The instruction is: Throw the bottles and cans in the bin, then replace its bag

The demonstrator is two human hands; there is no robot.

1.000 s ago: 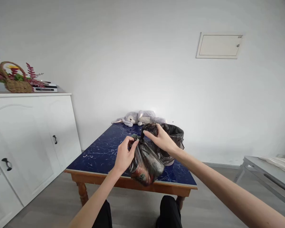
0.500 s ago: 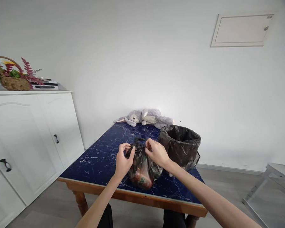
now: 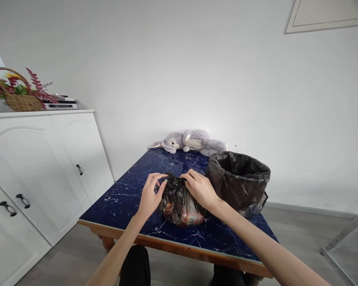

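A filled black plastic bag [image 3: 180,206] rests on the blue marble-patterned table [image 3: 128,194], with reddish contents showing through. My left hand [image 3: 150,195] pinches the gathered top of the bag from the left. My right hand [image 3: 199,188] grips the same bunched top from the right. Just right of my hands stands a small bin lined with a black bag [image 3: 238,180], open at the top.
A grey plush toy [image 3: 187,142] lies at the table's far edge against the white wall. A white cabinet [image 3: 38,174] stands at the left, with a wicker flower basket [image 3: 16,93] on top. A grey bench corner [image 3: 349,246] shows at the right.
The bag has come down from in front of the bin onto the table. Both hands stayed on its top and lowered with it. The camera has tilted down and closer.
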